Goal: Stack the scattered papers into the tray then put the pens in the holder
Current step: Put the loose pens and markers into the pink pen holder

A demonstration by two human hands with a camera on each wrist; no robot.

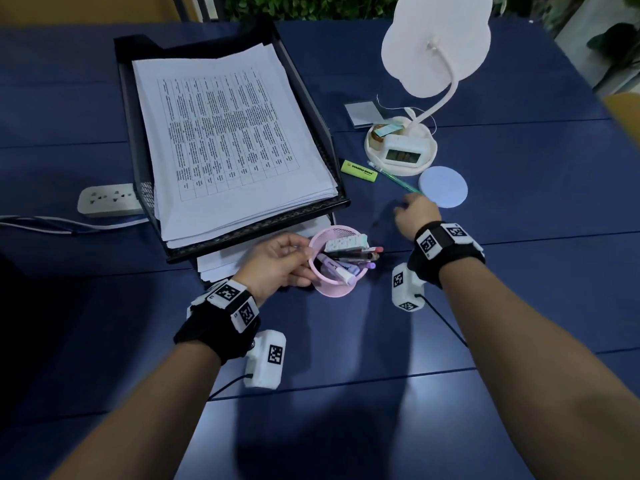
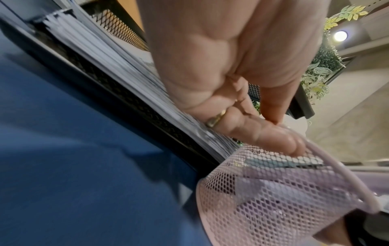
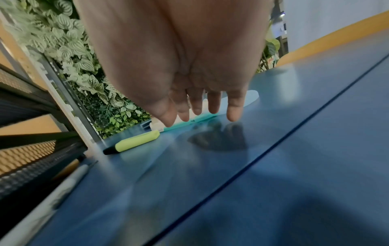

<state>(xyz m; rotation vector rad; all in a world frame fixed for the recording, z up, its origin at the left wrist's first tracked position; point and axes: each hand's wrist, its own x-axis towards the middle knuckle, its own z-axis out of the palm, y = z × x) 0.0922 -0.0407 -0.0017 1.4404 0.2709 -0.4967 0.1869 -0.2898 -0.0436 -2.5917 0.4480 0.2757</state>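
Lamp [image 1: 437, 43], clock [image 1: 403, 149], coaster [image 1: 443, 186], power strip [image 1: 107, 199]

Pink mesh holder [image 1: 337, 271], glossy table [image 1: 485, 306]

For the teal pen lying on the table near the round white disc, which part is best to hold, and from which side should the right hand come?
Probably the middle of the barrel, pinched from above. The teal pen lies flat on the blue table, one end near the lamp base, the other at the round disc by the right hand. The mid-barrel has free table on both sides, and the yellow highlighter lies apart from it.
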